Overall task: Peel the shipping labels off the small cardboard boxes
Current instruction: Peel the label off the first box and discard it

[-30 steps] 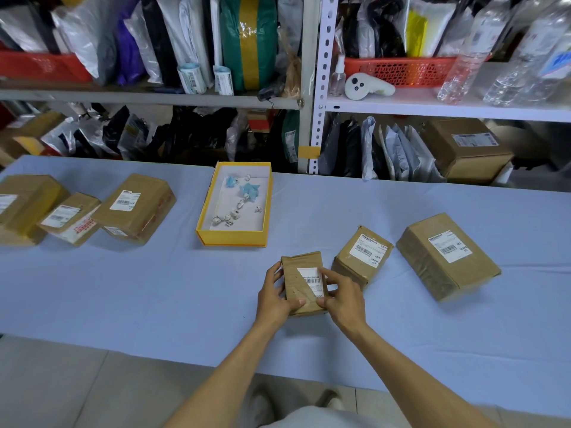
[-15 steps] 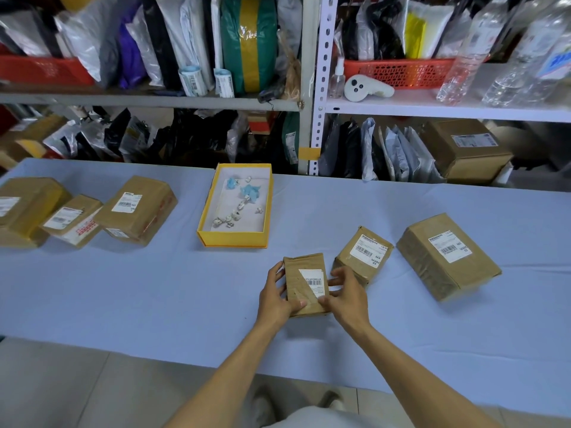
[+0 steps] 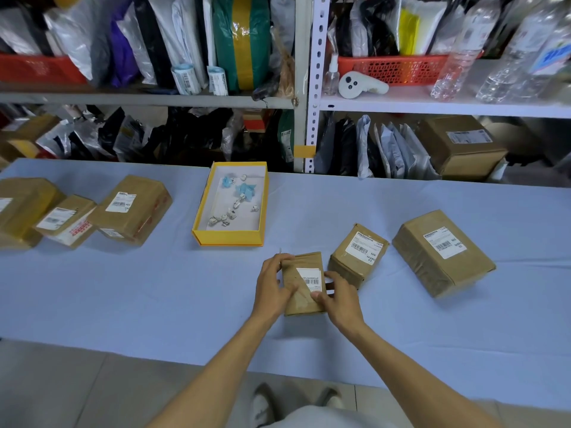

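A small brown cardboard box [image 3: 304, 293] lies near the table's front edge, held from both sides. My left hand [image 3: 273, 281] grips its left side, fingers over the top. My right hand [image 3: 338, 296] holds its right side, thumb resting just below the white barcode label [image 3: 309, 277]. The label's lower left part looks lifted or torn away. To the right lie a second small labelled box [image 3: 358, 253] and a bigger labelled box [image 3: 441, 250]. Three more labelled boxes [image 3: 133, 208] sit at the far left.
A yellow open tray [image 3: 228, 237] with small crumpled paper bits stands behind my hands on the light blue table [image 3: 154, 298]. Shelves at the back hold parcels, bags, red baskets, bottles and a large brown box [image 3: 460, 143].
My left hand has slid further over the box's top left. The label's lower left part now looks smaller, with bare cardboard showing there. My right thumb sits lower on the box.
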